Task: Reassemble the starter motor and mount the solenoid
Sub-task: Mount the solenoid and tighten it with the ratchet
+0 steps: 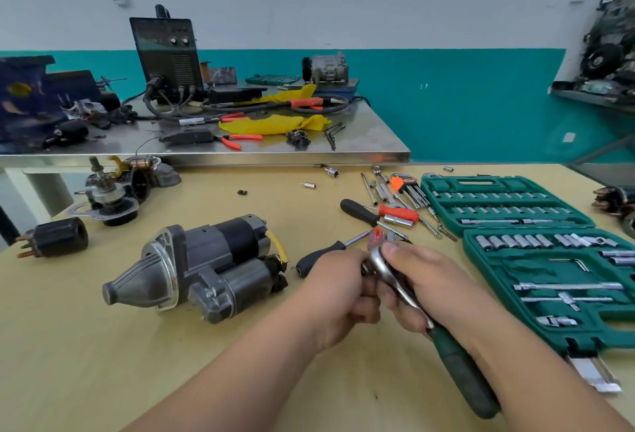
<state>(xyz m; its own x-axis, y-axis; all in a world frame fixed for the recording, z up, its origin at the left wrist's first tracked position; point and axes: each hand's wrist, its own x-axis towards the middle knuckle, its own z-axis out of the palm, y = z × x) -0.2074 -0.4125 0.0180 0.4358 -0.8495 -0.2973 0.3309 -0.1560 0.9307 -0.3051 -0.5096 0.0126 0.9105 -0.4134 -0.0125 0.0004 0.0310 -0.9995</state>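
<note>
Both hands meet over the middle of the table (103,363), just right of the starter motor (202,266). It lies on its side, nose cone toward the left edge, clear of every finger. The right hand (422,287) wraps the ratchet (457,369) just below its chrome head, thumb pressed on top, green handle trailing toward the near edge. The left hand (340,290) curls its fingers round that head from the other side; what they pinch underneath is hidden. The open socket case (515,191) sits along the right edge.
</note>
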